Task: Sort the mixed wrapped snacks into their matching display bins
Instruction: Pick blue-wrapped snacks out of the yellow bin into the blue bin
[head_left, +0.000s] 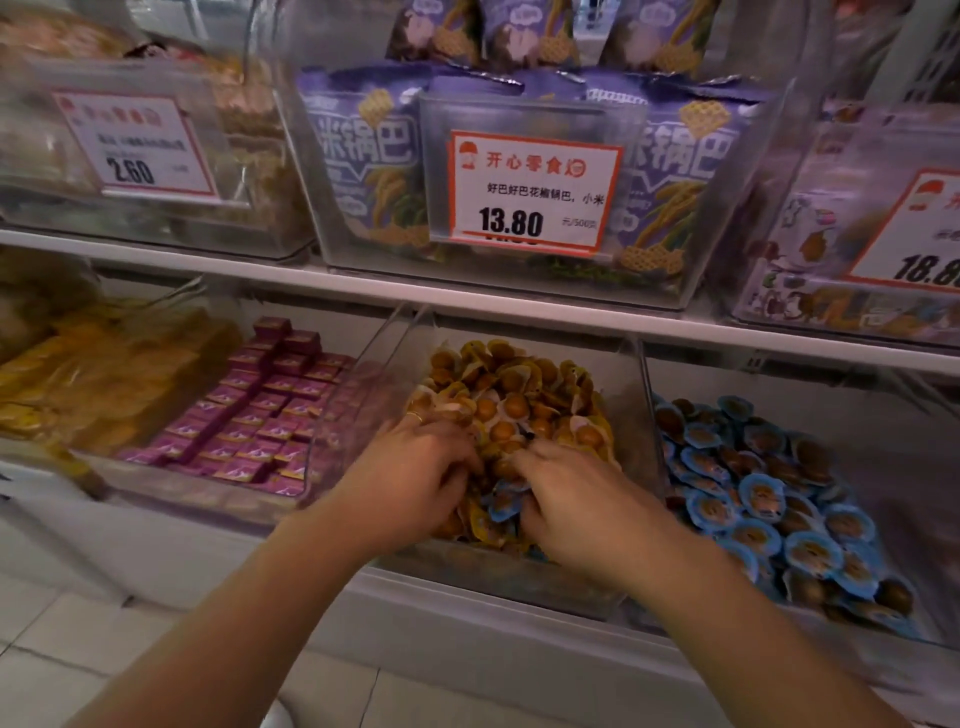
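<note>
Even, soft shop light falls from above, with no hard shadows; only a faint shade lies under the shelf edge. Pale glare streaks the clear bin fronts toward 12 and 10 o'clock. The price tag at centre reads sharp, while tags and packets toward 9 and 3 o'clock smear. Wide-angle bending bows the shelf lines at the edges.

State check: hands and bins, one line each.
left hand: in yellow bin, fingers curled into the snacks
right hand: in yellow bin, pinching blue snack
yellow bin: mixed, blue strays at front
blue bin: holds blue snacks only
purple bin: rows tidy
</note>
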